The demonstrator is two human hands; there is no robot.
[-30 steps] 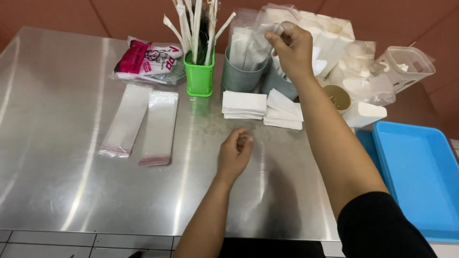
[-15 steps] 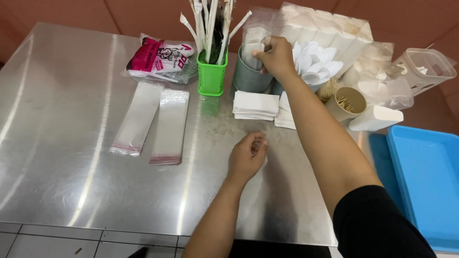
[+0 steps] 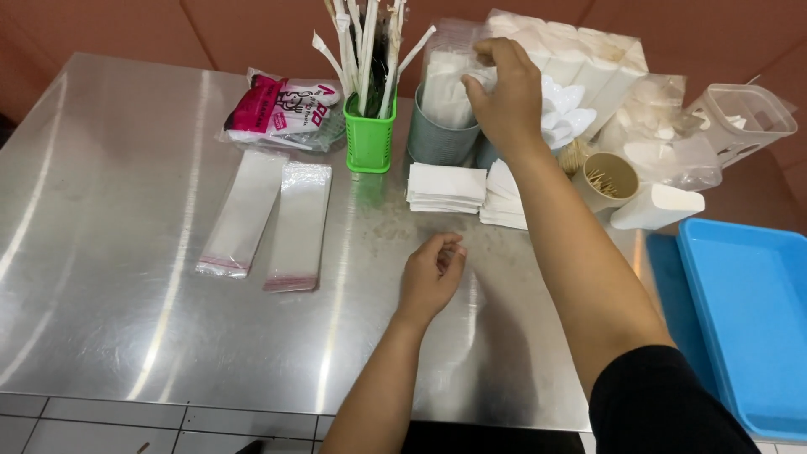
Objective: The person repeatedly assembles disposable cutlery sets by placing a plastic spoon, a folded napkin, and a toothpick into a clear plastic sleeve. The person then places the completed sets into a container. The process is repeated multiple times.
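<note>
My right hand reaches across the steel table to a grey cup stuffed with clear-wrapped white items, fingers closed on one of them at the cup's top. My left hand rests on the table near the middle, fingers loosely curled with nothing visible in them. Two stacks of folded white napkins lie between my two hands. A green holder with paper-wrapped sticks stands left of the grey cup.
Two clear plastic sleeves lie flat on the left. A pink-and-white packet sits behind them. White plastic spoons, a toothpick cup, a white bottle and a clear container crowd the back right. A blue tray is at the right edge.
My right hand has dropped from above the bagged items down onto the grey cup. My left hand has stayed in place on the table. The camera has shifted closer.
</note>
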